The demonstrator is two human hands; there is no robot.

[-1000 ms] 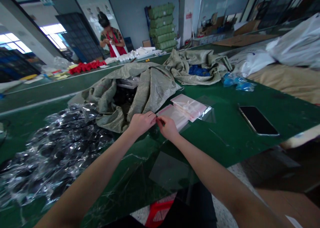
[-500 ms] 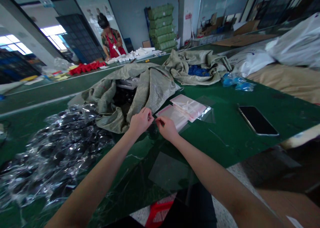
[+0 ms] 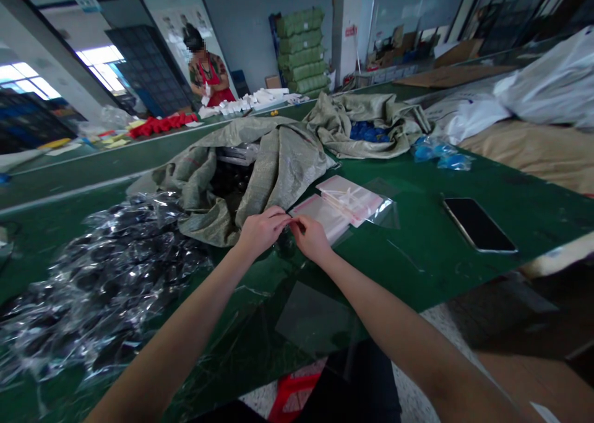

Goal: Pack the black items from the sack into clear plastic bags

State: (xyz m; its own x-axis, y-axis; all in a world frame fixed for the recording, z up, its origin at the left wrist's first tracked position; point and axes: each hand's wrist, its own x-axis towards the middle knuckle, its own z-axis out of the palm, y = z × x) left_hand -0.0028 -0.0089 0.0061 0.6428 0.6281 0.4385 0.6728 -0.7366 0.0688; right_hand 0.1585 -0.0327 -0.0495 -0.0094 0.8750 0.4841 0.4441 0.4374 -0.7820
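Left hand (image 3: 262, 231) and right hand (image 3: 310, 237) are both pinched shut on a dark bagged item (image 3: 284, 245) — it's at 6 o'clock from the fingertips. Clear plastic sleeves (image 3: 320, 210) sit at 2 o'clock.

The person's bare left forearm (image 3: 199, 327) and right forearm (image 3: 394, 327) reach forward, converging. The left hand (image 3: 261, 232), back upward, points its fingers toward the right hand (image 3: 312, 237), which is curled in a pinch, fingertips practically meeting.
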